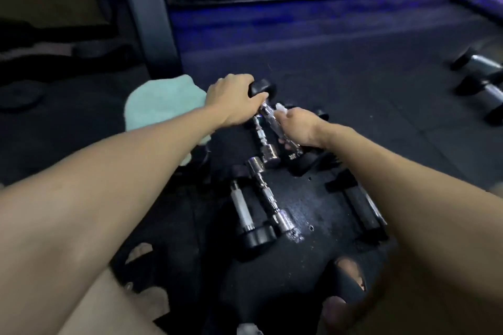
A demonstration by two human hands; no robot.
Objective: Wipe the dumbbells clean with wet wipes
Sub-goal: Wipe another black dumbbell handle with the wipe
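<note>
My left hand (234, 102) grips the far black head of a dumbbell (268, 113) with a chrome handle, holding it tilted above the floor. My right hand (299, 128) is curled round that handle with a white wet wipe (281, 108) sticking out above the fingers. Under them lies an all-chrome dumbbell (262, 141). Closer to me a second chrome dumbbell (268, 194) and a black-headed dumbbell (246, 215) lie side by side. Another black dumbbell (362, 204) shows partly under my right forearm.
A pale green towel (160, 102) lies on the dark rubber floor left of my left hand. More dumbbells (481, 76) rest at the right edge. A dark rack post (152, 13) stands behind the towel. My feet in black sandals (136, 261) are at the bottom.
</note>
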